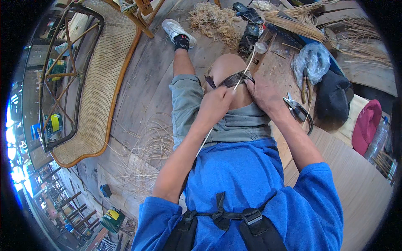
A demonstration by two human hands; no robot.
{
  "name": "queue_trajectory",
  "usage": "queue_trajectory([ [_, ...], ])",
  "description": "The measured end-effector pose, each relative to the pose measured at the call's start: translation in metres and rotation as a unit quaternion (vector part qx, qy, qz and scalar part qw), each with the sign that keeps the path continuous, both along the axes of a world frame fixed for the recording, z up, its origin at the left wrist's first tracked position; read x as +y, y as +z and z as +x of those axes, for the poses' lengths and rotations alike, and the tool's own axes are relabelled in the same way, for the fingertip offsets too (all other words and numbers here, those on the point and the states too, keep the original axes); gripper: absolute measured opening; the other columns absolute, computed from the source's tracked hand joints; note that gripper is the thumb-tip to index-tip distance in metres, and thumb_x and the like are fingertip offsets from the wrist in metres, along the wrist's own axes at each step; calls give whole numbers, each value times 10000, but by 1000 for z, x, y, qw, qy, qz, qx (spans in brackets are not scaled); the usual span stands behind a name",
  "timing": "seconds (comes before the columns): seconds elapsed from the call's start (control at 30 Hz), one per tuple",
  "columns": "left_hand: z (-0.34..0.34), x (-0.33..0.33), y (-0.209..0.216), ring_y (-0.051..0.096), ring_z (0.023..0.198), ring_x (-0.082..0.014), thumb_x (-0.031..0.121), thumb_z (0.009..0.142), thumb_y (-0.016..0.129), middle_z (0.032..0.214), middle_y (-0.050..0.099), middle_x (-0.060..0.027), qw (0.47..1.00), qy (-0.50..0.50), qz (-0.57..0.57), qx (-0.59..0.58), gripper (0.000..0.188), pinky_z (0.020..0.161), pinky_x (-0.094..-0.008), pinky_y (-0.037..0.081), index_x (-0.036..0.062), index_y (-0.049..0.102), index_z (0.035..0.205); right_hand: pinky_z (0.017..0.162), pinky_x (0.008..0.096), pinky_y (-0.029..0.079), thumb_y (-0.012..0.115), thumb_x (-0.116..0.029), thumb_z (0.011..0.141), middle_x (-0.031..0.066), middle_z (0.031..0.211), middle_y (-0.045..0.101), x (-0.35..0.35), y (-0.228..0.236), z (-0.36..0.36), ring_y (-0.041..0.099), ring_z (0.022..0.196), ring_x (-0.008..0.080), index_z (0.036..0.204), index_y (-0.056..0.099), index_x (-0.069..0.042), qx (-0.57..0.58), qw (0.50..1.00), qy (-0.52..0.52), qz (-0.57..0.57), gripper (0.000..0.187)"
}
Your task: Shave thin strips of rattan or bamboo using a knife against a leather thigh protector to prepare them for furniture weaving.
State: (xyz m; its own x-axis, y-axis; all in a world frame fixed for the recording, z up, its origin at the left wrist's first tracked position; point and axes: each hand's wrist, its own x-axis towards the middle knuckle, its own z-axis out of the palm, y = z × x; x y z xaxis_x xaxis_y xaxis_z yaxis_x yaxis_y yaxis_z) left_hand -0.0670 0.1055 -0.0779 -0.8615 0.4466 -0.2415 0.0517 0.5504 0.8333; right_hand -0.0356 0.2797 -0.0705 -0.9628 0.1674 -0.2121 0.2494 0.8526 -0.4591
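Note:
A long pale rattan strip (pixel 248 67) runs over my bent knee and back along my lap. My left hand (pixel 215 104) is closed on it just behind the knee. A dark cloth band (pixel 229 80) is tied around the knee, and the strip passes across it. My right hand (pixel 264 94) presses at the right side of this band, its thumb against the strip. Its other fingers are mostly hidden, and what they hold cannot be made out. To the right of that hand lie pliers or cutters (pixel 298 109) with dark handles.
A woven cane seat frame (pixel 119 54) stands at left. Loose cane strands (pixel 144 146) and a pile of shavings (pixel 213 23) lie on the wooden floor. On the right are a clear plastic bag (pixel 312 60), a black cap (pixel 333 98), a red cloth item (pixel 367 125) and rattan bundles (pixel 293 26).

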Motion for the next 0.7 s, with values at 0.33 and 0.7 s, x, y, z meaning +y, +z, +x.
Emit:
queue_trajectory([
  [0.33, 3, 2, 3, 482, 574, -260, 265, 861, 483, 574, 449, -161, 997, 35, 32, -63, 352, 532, -376, 386, -26, 471, 664, 674, 495, 414, 444, -361, 887, 275, 822, 558, 23, -5, -5, 530, 786, 450, 869, 523, -10, 47, 996, -36, -61, 360],
  [0.7, 53, -85, 42, 376, 544, -128, 246, 861, 482, 551, 364, -123, 985, -9, -39, -169, 338, 499, -345, 344, -30, 444, 669, 587, 449, 475, 462, -356, 874, 169, 717, 608, -13, -16, -2, 602, 696, 353, 891, 515, -71, 29, 998, 22, 54, 290],
])
